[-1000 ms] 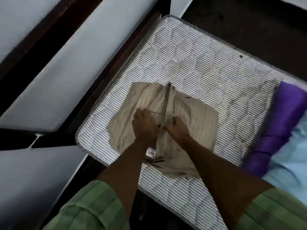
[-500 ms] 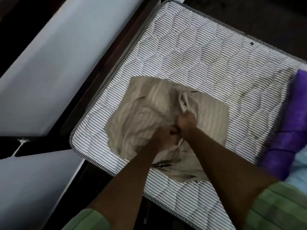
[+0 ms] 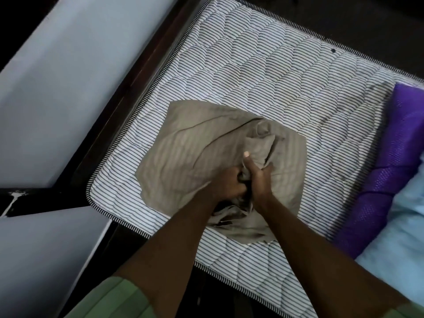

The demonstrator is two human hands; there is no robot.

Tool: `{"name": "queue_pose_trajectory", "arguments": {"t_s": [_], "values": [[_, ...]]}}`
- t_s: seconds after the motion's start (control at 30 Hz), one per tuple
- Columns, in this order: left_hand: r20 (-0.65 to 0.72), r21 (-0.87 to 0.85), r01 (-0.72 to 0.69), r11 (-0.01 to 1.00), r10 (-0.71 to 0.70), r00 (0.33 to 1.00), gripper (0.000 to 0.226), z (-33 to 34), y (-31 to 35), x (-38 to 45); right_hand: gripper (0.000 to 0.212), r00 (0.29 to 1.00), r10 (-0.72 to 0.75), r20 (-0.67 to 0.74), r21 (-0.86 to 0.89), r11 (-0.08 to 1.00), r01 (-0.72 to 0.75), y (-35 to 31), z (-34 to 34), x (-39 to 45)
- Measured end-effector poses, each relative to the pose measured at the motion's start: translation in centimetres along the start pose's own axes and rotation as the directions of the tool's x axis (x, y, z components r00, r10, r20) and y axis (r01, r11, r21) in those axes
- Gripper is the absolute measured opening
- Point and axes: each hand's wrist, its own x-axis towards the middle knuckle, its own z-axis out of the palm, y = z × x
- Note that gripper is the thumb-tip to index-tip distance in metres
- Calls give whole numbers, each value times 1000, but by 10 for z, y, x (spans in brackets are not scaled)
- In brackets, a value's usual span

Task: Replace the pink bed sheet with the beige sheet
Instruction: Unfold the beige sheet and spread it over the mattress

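Head view tells me we're early: the mattress (image 3: 263,72) is stripped, no pink sheet in sight, and the beige sheet (image 3: 195,152) lies folded near its corner, both hands' fingers, left (image 3: 226,182) and right (image 3: 258,174), bunching its middle, spreading yet to do.

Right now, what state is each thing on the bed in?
Beige sheet: partly unfolded, bunched at its middle, lying on the mattress.
Mattress: bare, no sheet spread over it.
Left hand: gripping the bunched sheet.
Right hand: gripping a fold of it.
Purple pillow: lying at the mattress's right side.
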Motion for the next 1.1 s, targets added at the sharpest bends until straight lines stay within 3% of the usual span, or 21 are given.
{"name": "queue_pose_trajectory", "arguments": {"t_s": [0.07, 0.1, 0.13, 0.2, 0.27, 0.3, 0.33, 0.37, 0.43, 0.5, 0.6, 0.67, 0.73, 0.87, 1.03, 1.1], "values": [[134, -201, 94, 975, -68, 989, 23, 0, 2, 0, 80, 995, -73, -69, -116, 991, 65, 1, -9, -2], [135, -202, 112, 973, -86, 987, 25, -4, -1, 2, 69, 988, -100, -115, -159, 984, 81, 4, -14, 0], [61, -187, 82, 979, -72, 996, 29, -8, -4, 4, 60, 981, -108, -161, -184, 980, 78, 5, -19, 1], [-278, -88, 64, 994, -86, 957, 36, -16, -19, 14, 53, 962, -88, -260, -215, 976, 32, 8, -26, 3], [-666, 76, 243, 967, -132, 734, 60, -29, -34, 19, 57, 943, -69, -324, -256, 966, -18, 8, -31, 3], [-770, 72, 368, 927, -183, 612, 77, -39, -38, 17, 60, 939, -81, -333, -304, 952, -26, 9, -32, 4], [-808, 36, 440, 897, -234, 542, 92, -49, -48, 17, 63, 940, -87, -329, -361, 932, -40, 9, -32, 4], [-789, 14, 479, 878, -285, 544, 104, -57, -57, 19, 62, 943, -104, -316, -420, 907, -41, 8, -32, 4], [-682, -62, 485, 872, -392, 617, 120, -67, -74, 23, 56, 948, -121, -295, -486, 873, -40, 7, -30, 3], [-607, -117, 442, 889, -416, 677, 113, -65, -72, 19, 51, 951, -128, -283, -500, 866, -32, 3, -28, 1], [-437, -164, 311, 936, -351, 828, 82, -32, -45, 17, 49, 960, -99, -262, -472, 881, -38, -1, -29, -1], [-373, -144, 270, 952, -305, 876, 87, -5, -33, 22, 52, 968, -86, -236, -433, 901, -26, -3, -33, -1], [-377, -92, 221, 971, -240, 895, 77, 13, -24, 29, 48, 973, -46, -227, -361, 931, -41, -9, -42, -2], [-500, -91, 158, 983, -182, 847, 46, 9, 14, 14, 44, 970, 95, -225, -176, 975, -136, -34, -65, -19], [-554, 83, 110, 990, -46, 831, 54, -26, 86, -24, 37, 964, 95, -250, -54, 992, -111, -97, -70, -73], [-534, 128, 133, 983, -44, 844, 47, -46, 126, -41, 49, 961, 97, -260, 20, 995, -96, -127, -78, -94]]}}
